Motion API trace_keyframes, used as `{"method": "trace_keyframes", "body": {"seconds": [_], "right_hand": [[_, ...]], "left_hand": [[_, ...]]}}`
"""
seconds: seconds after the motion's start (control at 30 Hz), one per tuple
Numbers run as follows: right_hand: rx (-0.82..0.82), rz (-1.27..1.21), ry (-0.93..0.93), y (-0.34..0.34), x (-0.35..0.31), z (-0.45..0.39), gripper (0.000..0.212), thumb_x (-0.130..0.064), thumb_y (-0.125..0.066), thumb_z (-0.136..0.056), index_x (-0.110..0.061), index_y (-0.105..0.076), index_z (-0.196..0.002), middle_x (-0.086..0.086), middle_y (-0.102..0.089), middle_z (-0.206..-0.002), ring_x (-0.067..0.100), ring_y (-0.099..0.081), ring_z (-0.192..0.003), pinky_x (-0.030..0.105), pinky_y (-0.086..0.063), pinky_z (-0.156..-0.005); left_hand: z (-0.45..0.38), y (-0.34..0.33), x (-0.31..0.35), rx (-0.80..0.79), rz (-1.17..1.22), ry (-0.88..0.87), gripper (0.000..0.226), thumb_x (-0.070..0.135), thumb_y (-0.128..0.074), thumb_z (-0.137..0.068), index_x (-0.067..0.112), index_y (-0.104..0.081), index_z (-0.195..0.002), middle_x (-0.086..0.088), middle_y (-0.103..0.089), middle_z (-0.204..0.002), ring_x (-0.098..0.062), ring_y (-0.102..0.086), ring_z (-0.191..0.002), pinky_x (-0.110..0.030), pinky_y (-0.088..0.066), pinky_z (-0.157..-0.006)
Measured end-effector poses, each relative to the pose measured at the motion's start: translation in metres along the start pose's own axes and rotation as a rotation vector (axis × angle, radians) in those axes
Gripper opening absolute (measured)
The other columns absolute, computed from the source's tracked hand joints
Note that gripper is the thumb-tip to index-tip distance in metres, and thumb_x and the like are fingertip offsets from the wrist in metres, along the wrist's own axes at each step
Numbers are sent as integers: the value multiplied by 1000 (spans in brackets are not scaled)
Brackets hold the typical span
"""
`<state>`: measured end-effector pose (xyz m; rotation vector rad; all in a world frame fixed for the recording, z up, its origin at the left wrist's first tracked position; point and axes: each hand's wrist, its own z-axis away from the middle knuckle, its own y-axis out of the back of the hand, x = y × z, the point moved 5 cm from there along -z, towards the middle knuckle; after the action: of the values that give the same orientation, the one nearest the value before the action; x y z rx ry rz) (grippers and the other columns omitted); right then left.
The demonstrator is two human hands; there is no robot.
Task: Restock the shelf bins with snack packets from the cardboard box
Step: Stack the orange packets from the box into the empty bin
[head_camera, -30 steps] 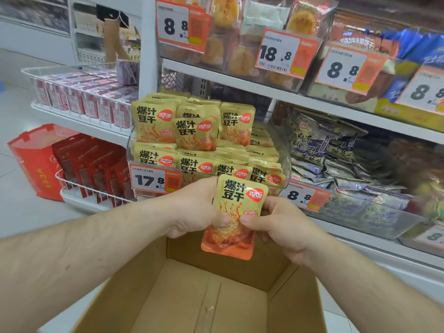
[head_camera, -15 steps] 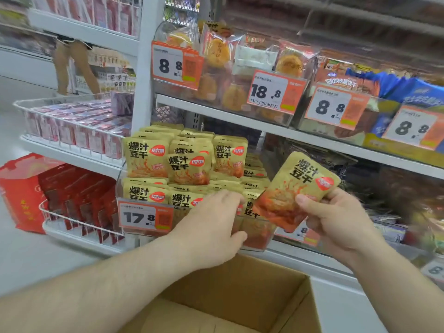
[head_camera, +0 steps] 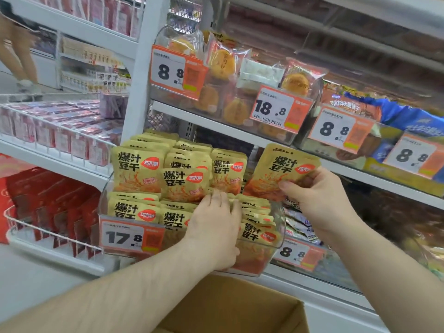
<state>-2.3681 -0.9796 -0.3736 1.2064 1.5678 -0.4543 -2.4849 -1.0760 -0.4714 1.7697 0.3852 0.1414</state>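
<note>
A clear plastic bin [head_camera: 278, 236] with a 17.8 price tag holds rows of yellow snack packets [head_camera: 137, 171] printed with black characters. My left hand [head_camera: 213, 227] lies on the packets in the bin's front right part, fingers spread and reaching between them. My right hand [head_camera: 314, 195] pinches one yellow packet [head_camera: 278, 169] by its lower right corner, tilted, just right of the back row and above the bin's right side. The open cardboard box [head_camera: 230, 306] sits below my arms; its inside is mostly out of view.
The white shelf above carries clear bins of round pastries [head_camera: 223, 63] and blue packs [head_camera: 413, 121] behind orange price tags. A bin of grey-blue packets [head_camera: 300, 227] sits right of the yellow one. Wire baskets [head_camera: 48, 131] of pink and red packs stand left. A person's legs [head_camera: 16, 51] show far left.
Both hands held one packet over the box. My right hand then carried it up to the bin's back right, while my left hand let go and moved onto the packets in the bin.
</note>
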Motion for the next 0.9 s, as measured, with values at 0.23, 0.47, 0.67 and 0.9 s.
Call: {"method": "trace_keyframes", "body": {"seconds": [0.23, 0.47, 0.67, 0.9], "right_hand": [[-120, 86, 12, -26, 6, -20, 28, 11, -67, -84, -14, -68, -96, -6, -77, -89, 9, -73, -85, 28, -59, -76], [-161, 199, 43, -43, 16, -31, 28, 6, -72, -82, -19, -69, -95, -5, -77, -94, 12, -73, -89, 38, -58, -87], [-183, 198, 40, -51, 22, -33, 31, 6, -72, -82, -23, -68, -92, -10, -76, -90, 7, -72, -87, 31, -57, -83], [-177, 228, 84, -56, 18, -38, 29, 3, -73, -83, -22, -69, -95, -12, -76, -90, 3, -71, -85, 22, -56, -76]], "left_hand": [[8, -2, -2, 149, 50, -38, 91, 56, -58, -90, 3, -18, -152, -21, -24, -156, -39, -21, -144, -48, -13, -122], [11, -3, -4, 232, 72, -54, 88, 54, -59, -89, 1, -24, -149, -20, -36, -145, -38, -31, -135, -47, -19, -119], [11, -5, -4, 261, 61, -52, 89, 54, -62, -87, 0, -27, -148, -21, -39, -142, -39, -34, -132, -48, -20, -118], [11, -6, -3, 260, 43, -51, 89, 53, -61, -88, -2, -25, -148, -22, -38, -143, -40, -33, -133, -49, -19, -118]]}}
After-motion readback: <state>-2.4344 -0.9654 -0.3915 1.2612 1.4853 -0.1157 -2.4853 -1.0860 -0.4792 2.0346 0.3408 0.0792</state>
